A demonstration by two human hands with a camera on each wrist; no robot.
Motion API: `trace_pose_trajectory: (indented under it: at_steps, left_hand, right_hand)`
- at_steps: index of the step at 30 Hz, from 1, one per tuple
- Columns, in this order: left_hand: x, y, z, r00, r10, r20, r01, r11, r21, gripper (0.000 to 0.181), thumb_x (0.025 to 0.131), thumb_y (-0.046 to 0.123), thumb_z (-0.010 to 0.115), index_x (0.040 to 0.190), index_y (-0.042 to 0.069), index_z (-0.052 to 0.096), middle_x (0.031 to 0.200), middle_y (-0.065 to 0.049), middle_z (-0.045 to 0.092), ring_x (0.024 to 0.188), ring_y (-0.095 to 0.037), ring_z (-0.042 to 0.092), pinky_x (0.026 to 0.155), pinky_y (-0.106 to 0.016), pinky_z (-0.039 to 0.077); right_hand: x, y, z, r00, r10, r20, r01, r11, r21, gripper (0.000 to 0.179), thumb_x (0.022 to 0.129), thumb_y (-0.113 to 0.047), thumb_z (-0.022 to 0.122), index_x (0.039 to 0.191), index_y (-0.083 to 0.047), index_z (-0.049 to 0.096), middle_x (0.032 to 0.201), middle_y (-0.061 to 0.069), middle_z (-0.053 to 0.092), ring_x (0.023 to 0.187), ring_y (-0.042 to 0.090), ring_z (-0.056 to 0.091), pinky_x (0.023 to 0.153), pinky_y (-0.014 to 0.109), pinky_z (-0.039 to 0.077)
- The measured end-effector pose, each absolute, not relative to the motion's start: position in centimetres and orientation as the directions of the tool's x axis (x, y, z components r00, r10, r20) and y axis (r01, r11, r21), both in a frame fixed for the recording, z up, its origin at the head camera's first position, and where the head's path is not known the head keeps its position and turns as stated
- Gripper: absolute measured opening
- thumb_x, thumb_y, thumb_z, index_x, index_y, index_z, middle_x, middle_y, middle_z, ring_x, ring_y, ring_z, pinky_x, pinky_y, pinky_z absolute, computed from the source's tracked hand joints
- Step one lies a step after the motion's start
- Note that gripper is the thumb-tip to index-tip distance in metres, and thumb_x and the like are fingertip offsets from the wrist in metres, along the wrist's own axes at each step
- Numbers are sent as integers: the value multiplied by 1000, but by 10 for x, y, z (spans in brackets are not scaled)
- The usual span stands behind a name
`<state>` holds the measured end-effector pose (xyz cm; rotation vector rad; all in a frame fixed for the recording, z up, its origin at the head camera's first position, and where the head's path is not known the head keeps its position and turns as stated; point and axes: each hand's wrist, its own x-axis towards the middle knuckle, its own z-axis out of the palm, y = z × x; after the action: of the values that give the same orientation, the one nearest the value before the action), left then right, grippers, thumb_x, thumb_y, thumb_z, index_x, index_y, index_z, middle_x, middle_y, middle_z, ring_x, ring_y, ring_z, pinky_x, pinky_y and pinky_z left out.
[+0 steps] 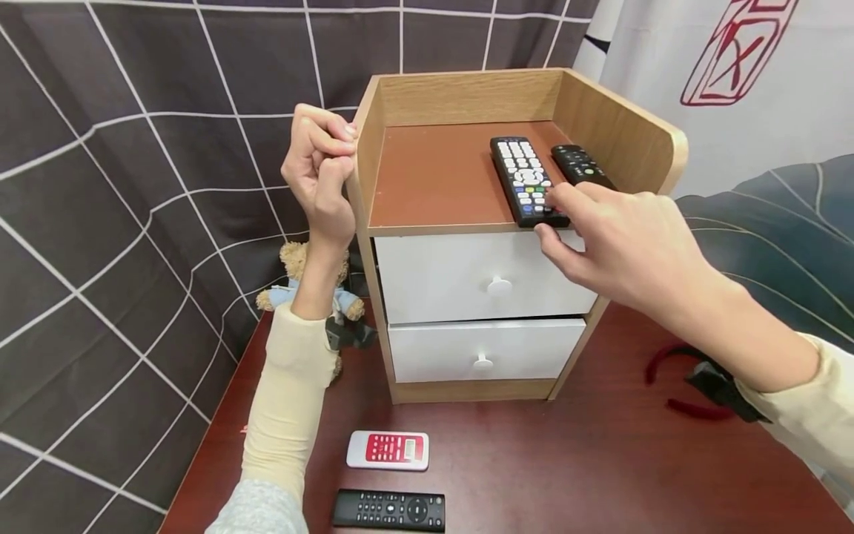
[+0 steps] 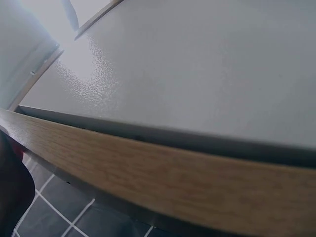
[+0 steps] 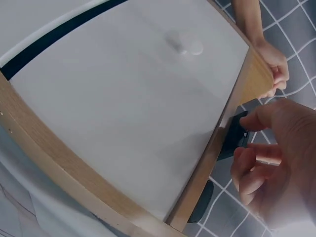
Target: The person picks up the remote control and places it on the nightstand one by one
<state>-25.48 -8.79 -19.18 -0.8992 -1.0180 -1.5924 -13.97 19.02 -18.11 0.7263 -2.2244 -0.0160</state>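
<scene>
1. Four remotes show in all: two up on the cabinet and two down on the desk (image 1: 534,460).
2. There is one cabinet (image 1: 467,100), with two drawers, the upper drawer (image 1: 440,278) and the lower drawer (image 1: 434,352), and one white knob on each.
3. I count one teddy bear (image 1: 293,259), sitting behind my left forearm, and one dark curtain (image 1: 133,259) with white lines.
4. My right grip (image 1: 627,237) pinches the near end of the white-buttoned remote (image 1: 527,174), thumb at its front and fingers along its right side.
5. That remote lies on the cabinet's top, right of the middle, its near end at the front edge. It is long and black, with rows of white buttons, a round white pad and a few coloured keys, blue and yellow among them.
6. The second black remote (image 1: 580,165) lies just to its right, beside the side wall, partly hidden by my hand.
7. My left grip (image 1: 322,167) is curled on the edge of the cabinet's left wall; the frame is wood-coloured, the top brown, the drawer fronts white.
8. On the desk, the white remote (image 1: 388,450) has a red face; the dark remote (image 1: 389,510) lies nearer me.
</scene>
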Motion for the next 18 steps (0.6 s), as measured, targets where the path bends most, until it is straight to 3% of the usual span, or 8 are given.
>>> trace_pose_trajectory:
  at_steps: [12, 18]
  left_hand:
    - [-256, -88, -194, -217, -335, 917, 973, -155, 173, 23, 66, 5, 45, 64, -18, 42, 80, 3, 53, 79, -19, 54, 82, -33, 50]
    - [-256, -89, -193, -206, -330, 921, 975, -152, 163, 22, 67, 4, 45, 64, -18, 41, 80, 4, 53, 79, -19, 53, 82, -33, 49]
  right_hand:
    - [-144, 188, -181, -595, -467, 654, -456, 866, 204, 22, 91, -23, 59, 101, -4, 59, 76, 13, 67, 49, 26, 50, 38, 38, 32]
    - [-138, 186, -185, -550, -454, 701, -436, 872, 223, 31, 91, -32, 57, 108, -6, 61, 75, 10, 66, 48, 27, 50, 37, 40, 31]
